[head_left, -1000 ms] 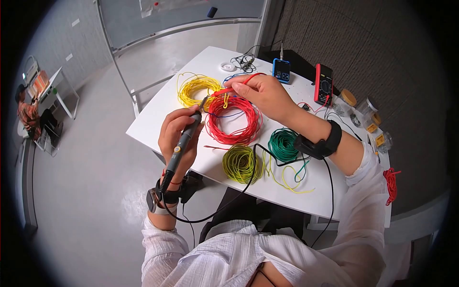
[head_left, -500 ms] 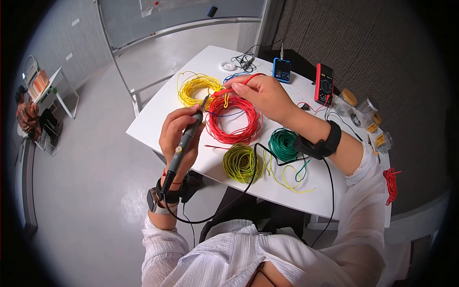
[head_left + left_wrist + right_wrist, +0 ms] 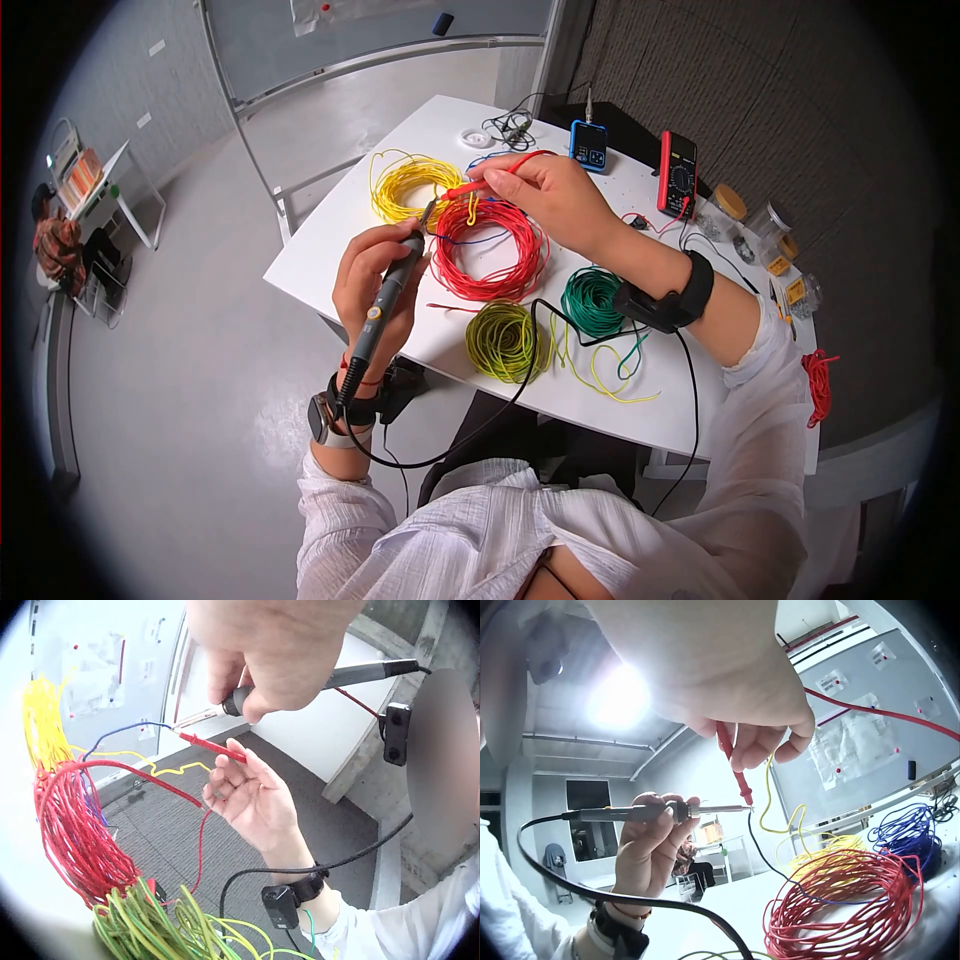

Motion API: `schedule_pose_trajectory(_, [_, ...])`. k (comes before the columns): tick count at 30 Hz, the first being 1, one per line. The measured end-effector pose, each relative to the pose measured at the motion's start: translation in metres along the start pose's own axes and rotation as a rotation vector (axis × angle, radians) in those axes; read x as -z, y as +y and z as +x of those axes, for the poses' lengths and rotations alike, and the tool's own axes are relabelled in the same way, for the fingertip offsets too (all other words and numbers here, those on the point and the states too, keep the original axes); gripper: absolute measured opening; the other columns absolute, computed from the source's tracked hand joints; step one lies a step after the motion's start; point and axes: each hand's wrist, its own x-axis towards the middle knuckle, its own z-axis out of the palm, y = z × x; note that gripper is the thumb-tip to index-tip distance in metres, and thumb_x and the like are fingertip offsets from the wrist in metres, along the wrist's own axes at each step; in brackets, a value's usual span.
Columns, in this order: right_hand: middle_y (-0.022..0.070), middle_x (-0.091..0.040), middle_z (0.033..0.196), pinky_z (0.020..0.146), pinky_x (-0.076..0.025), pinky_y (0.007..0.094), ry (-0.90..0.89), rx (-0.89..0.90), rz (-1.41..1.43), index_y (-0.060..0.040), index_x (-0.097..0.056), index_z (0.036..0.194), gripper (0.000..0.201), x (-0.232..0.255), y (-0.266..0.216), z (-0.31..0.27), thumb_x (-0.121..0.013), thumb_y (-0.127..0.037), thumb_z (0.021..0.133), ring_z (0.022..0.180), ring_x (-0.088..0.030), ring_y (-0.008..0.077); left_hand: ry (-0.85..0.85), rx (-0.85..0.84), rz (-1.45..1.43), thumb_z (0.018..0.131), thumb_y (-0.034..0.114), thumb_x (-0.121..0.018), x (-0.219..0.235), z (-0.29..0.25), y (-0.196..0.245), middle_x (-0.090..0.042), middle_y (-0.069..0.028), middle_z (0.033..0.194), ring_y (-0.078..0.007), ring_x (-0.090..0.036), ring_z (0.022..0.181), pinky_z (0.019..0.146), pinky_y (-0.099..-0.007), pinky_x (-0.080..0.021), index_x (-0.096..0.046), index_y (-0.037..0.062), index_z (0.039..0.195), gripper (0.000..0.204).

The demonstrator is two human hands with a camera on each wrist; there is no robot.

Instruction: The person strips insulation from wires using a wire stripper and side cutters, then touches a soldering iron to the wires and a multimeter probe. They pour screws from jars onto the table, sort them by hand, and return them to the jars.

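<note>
My left hand [image 3: 377, 290] grips a grey-and-black soldering iron [image 3: 383, 305], its metal tip slanting up toward the right hand. Between the fingers of my right hand [image 3: 549, 203] is a red test probe [image 3: 466, 189]. In the right wrist view the iron's tip [image 3: 727, 808] meets the end of the probe [image 3: 742, 787], where a thin blue wire [image 3: 762, 853] ends too; whether they touch is too small to tell. A yellow wire [image 3: 766, 802] hangs close to the right fingers. Below the hands lie a red wire coil [image 3: 452, 272] and a yellow coil [image 3: 392, 190].
On the white table [image 3: 320, 262] are an olive coil [image 3: 503, 343], a green coil [image 3: 592, 302], a blue-framed device [image 3: 588, 146], a red multimeter [image 3: 678, 176] and several jars [image 3: 730, 204]. The iron's black cord [image 3: 470, 437] loops before my body. A person [image 3: 60, 240] sits far left.
</note>
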Motion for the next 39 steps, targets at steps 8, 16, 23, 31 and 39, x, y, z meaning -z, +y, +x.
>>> schedule_pose_trajectory(8, [0.0039,-0.063,0.071,0.056,-0.043,0.0202,-0.006,-0.004,0.036,0.0011,-0.062,0.1,0.027,-0.001,-0.001,0.0,-0.052,-0.02,0.087,0.061,-0.053,0.005,-0.005,-0.004,0.002,0.074,-0.01,-0.06,-0.001,0.001,0.001,-0.053,-0.0159,0.101,-0.028,-0.057,0.099,0.083,-0.036,-0.049,-0.048,-0.0005,0.093,0.024])
schedule_pose_trajectory(16, [0.0103,-0.063,0.09,0.08,-0.046,0.025,0.056,-0.079,0.147,0.0049,-0.058,0.104,0.029,0.044,-0.011,-0.029,-0.048,-0.018,0.09,0.083,-0.059,0.0118,0.025,-0.114,0.123,0.073,-0.009,-0.062,0.006,0.007,0.015,-0.054,-0.0181,0.099,-0.0312,-0.057,0.098,0.082,-0.0394,-0.05,-0.048,-0.0027,0.089,0.022])
schedule_pose_trajectory(23, [0.0006,-0.052,0.067,0.057,-0.039,0.0209,0.392,-0.41,0.426,-0.0038,-0.059,0.083,0.03,0.159,0.0,-0.098,-0.049,-0.032,0.089,0.062,-0.048,0.0081,-0.266,-0.199,0.206,0.067,-0.001,-0.071,-0.022,0.052,0.053,-0.062,-0.0132,0.089,-0.0233,-0.062,0.082,0.072,-0.0291,-0.05,-0.056,-0.0003,0.086,0.025])
schedule_pose_trajectory(31, [0.0093,-0.056,0.081,0.064,-0.046,0.0258,0.679,-0.462,0.806,0.0015,-0.055,0.092,0.024,0.219,0.066,-0.142,-0.049,-0.021,0.089,0.07,-0.053,0.0153,-0.996,0.473,-0.023,0.075,0.011,-0.065,-0.119,0.139,0.027,-0.059,-0.0079,0.07,-0.0124,-0.058,0.062,0.057,-0.025,-0.051,-0.058,-0.002,0.081,0.017])
schedule_pose_trajectory(39, [0.0163,-0.055,0.084,0.072,-0.051,0.0344,0.628,-0.594,0.99,0.0034,-0.051,0.088,0.015,0.196,0.159,-0.107,-0.056,-0.009,0.082,0.077,-0.057,0.0251,-1.246,0.541,0.342,0.072,0.016,-0.067,-0.213,0.16,-0.012,-0.059,-0.0069,0.065,-0.0153,-0.06,0.057,0.053,-0.0257,-0.051,-0.06,-0.0028,0.081,0.022])
